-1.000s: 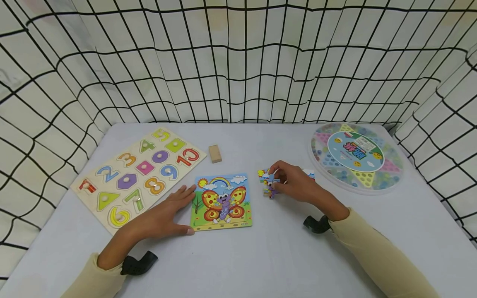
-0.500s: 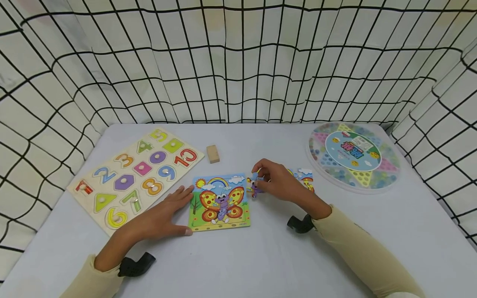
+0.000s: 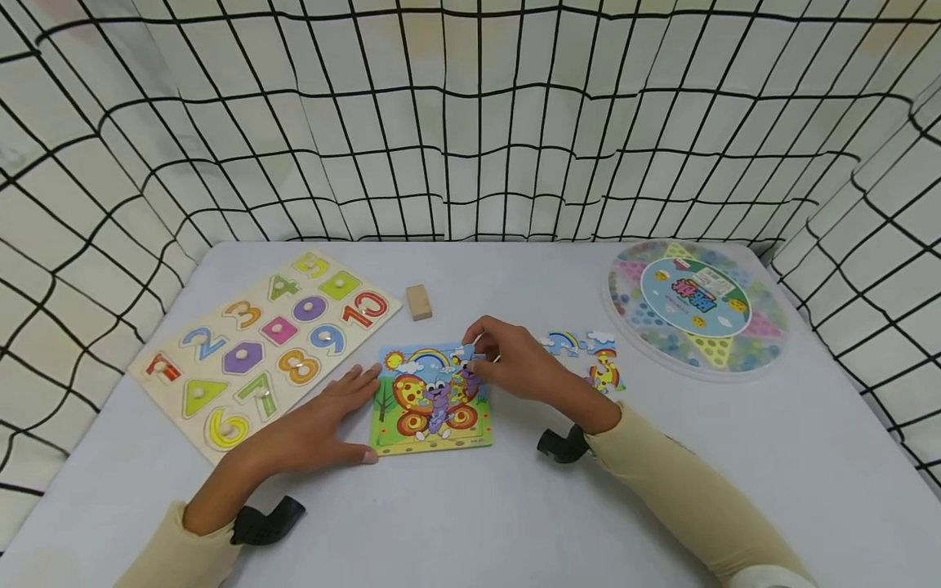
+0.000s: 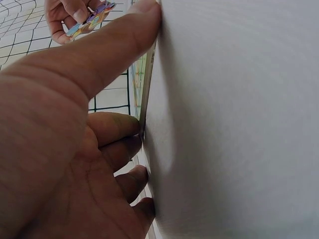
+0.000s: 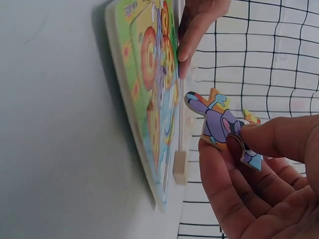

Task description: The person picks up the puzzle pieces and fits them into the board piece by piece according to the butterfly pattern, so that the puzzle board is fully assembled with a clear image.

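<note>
The butterfly board [image 3: 434, 400] lies flat on the table, its picture facing up. Along its left edge rests my left hand [image 3: 316, 429], fingers spread and fairly straight, with thumb and fingertips touching the edge. Above the board's upper right part, my right hand [image 3: 515, 359] pinches a purple puzzle piece [image 5: 215, 122] between thumb and fingers. In the right wrist view the piece is tilted and held clear of the board [image 5: 124, 69]. Other puzzle pieces [image 3: 604, 371] lie to the right of the board, partly behind the right forearm.
A number and shape board [image 3: 243, 327] lies at the left. A small wooden block [image 3: 419, 302] is behind the butterfly board. The round game box [image 3: 694, 306] sits at the back right. Black netting stands around the table [image 3: 470, 523].
My right hand has moved left with the purple piece, from beside the other pieces to above the butterfly board. My left hand has stayed at the board's left edge.
</note>
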Demonstrator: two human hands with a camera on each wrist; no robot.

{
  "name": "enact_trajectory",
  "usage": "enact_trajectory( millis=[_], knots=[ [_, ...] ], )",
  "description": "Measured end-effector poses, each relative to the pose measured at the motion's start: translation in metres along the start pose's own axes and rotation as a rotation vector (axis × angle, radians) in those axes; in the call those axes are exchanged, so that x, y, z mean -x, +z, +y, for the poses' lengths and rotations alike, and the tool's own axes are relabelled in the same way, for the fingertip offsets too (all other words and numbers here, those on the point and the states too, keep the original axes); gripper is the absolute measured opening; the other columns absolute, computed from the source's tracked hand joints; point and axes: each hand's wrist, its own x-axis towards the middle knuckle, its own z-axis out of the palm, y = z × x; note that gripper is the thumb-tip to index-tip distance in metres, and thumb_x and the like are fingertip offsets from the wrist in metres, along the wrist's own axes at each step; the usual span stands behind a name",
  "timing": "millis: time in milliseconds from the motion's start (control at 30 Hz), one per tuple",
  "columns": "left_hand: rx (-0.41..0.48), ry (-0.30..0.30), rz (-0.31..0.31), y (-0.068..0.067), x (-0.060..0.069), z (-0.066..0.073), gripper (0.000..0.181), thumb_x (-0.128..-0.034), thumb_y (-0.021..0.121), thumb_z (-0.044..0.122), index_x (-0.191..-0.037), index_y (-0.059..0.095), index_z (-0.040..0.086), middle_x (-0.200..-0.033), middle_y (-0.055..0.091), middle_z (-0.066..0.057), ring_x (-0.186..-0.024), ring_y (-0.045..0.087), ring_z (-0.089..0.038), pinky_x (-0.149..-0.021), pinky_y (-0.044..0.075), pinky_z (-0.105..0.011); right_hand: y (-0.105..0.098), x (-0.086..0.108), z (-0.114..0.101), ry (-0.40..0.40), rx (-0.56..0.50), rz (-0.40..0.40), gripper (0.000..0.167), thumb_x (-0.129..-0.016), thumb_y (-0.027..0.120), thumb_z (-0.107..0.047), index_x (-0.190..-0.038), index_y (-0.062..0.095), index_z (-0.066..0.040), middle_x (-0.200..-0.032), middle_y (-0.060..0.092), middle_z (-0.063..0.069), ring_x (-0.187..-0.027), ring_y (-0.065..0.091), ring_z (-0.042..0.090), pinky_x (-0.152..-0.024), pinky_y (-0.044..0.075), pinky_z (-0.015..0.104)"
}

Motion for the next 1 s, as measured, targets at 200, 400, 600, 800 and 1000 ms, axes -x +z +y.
enact_trajectory(
  millis=[200,400,600,800,1000],
  knots=[
    [0.011,0.015,-0.002,0.002,-0.003,0.0,0.1,-0.0778,0.078,0.049,-0.153,0.028,0.007,-0.162,0.014,-0.006,-0.147,0.005,-0.035,-0.112,0.016,-0.06,0.006,-0.005,-0.009,0.013,-0.026,-0.029,0.023,-0.09,0.069,-0.004,-0.109,0.056,-0.008,-0.09,0.068,0.0,-0.077,0.061,0.013,-0.071,0.051,0.027],
    [0.015,0.008,-0.012,0.002,-0.004,0.001,0.099,-0.078,0.077,0.049,-0.154,0.028,0.008,-0.162,0.015,-0.007,-0.147,0.005,-0.035,-0.112,0.015,-0.06,0.011,-0.009,-0.012,0.021,-0.02,-0.048,0.024,-0.089,0.07,-0.007,-0.109,0.058,-0.01,-0.087,0.067,-0.003,-0.076,0.06,0.014,-0.068,0.051,0.026],
    [0.009,0.001,-0.012,0.001,-0.004,0.001,0.099,-0.078,0.077,0.05,-0.153,0.029,0.007,-0.162,0.015,-0.007,-0.147,0.005,-0.036,-0.112,0.015,-0.061,0.02,-0.014,-0.014,0.008,-0.02,-0.079,0.024,-0.089,0.071,-0.008,-0.108,0.058,-0.011,-0.088,0.067,-0.004,-0.076,0.059,0.013,-0.066,0.051,0.025],
    [0.015,0.002,-0.01,0.0,-0.002,0.001,0.1,-0.0779,0.077,0.051,-0.153,0.028,0.007,-0.162,0.015,-0.009,-0.147,0.005,-0.037,-0.112,0.015,-0.061,0.03,-0.017,-0.016,-0.004,-0.017,-0.121,0.024,-0.089,0.071,-0.009,-0.109,0.057,-0.012,-0.089,0.067,-0.003,-0.078,0.06,0.012,-0.067,0.051,0.023],
    [0.019,0.006,-0.005,0.0,-0.002,0.0,0.099,-0.0783,0.077,0.05,-0.154,0.028,0.007,-0.162,0.014,-0.008,-0.147,0.005,-0.036,-0.112,0.015,-0.061,0.038,-0.02,-0.017,0.052,0.002,-0.141,0.026,-0.089,0.071,-0.009,-0.111,0.056,-0.013,-0.088,0.065,-0.004,-0.078,0.06,0.011,-0.066,0.053,0.022]
  ],
)
